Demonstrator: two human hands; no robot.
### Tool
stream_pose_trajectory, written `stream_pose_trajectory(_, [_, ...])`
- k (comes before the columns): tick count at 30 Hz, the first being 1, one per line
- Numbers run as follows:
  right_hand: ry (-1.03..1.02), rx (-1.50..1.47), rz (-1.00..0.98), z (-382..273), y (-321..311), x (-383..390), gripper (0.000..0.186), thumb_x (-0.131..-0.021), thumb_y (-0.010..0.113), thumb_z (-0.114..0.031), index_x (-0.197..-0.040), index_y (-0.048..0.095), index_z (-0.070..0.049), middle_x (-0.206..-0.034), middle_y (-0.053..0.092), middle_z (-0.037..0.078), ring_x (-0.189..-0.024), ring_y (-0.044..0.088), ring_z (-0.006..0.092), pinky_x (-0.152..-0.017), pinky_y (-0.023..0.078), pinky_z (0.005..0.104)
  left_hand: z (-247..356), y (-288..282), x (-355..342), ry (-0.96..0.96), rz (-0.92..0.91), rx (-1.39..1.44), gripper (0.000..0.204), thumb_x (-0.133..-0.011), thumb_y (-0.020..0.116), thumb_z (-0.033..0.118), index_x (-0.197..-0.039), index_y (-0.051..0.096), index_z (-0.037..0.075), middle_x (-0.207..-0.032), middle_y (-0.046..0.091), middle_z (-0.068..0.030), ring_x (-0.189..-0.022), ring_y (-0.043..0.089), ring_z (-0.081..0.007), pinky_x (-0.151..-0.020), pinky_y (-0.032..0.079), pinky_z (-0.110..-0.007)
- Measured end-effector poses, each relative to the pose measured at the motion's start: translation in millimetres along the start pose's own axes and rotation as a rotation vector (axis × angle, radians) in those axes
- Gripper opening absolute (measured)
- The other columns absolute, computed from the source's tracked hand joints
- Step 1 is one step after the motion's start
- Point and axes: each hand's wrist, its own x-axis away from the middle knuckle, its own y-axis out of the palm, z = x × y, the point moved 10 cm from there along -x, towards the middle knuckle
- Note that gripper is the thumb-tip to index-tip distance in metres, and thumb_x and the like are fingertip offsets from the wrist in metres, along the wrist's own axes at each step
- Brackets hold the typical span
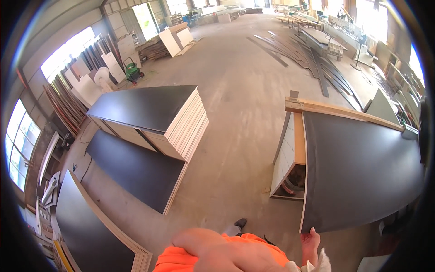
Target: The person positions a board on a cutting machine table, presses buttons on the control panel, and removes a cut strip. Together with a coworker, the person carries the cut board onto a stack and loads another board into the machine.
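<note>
My right hand [310,241] is bare and at the near-left corner of a large black-faced panel [358,167], fingers closed at its edge. The panel lies on a wooden support with a box-like frame [289,158] beneath its left side. My left arm [213,249] is bent across my orange clothing [174,260], toward the right. A cream-coloured cloth or glove [323,262] shows beside my right forearm at the lower edge. My left hand's fingers are not clearly visible there.
A tall stack of black-faced panels [149,106] stands left of centre, with a lower panel [136,167] before it. Another black panel stack [93,222] is at the near left. Long dark strips [312,59] lie on the floor at the far right. A wooden beam [344,113] runs along the panel's far edge.
</note>
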Motion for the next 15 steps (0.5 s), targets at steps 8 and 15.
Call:
stream_pose_trajectory(8, [0.004,0.01,-0.055,4,6,-4,0.02,-0.095,0.058,-0.027,-0.107,0.061,-0.011,-0.098,0.066,0.002,-0.089,0.063,0.019,-0.076,0.05,0.0352,-31,-33,61,-0.322,-0.336,-0.584,0.014,-0.09,0.064,0.012,-0.094,0.068,-0.001,-0.096,0.067,-0.0206,-0.08,0.066,-0.033,-0.074,0.055,-0.039])
stream_pose_trajectory(15, [0.006,-0.147,-0.026,8,2,0,0.026,-0.094,0.058,-0.019,-0.117,0.058,-0.006,-0.111,0.064,0.009,-0.099,0.061,0.0246,-0.09,0.05,0.0423,8,-297,192,-0.979,0.755,-1.494,0.041,-0.091,0.065,0.017,-0.124,0.058,-0.007,-0.106,0.071,-0.0145,-0.094,0.068,-0.0187,-0.086,0.053,-0.031])
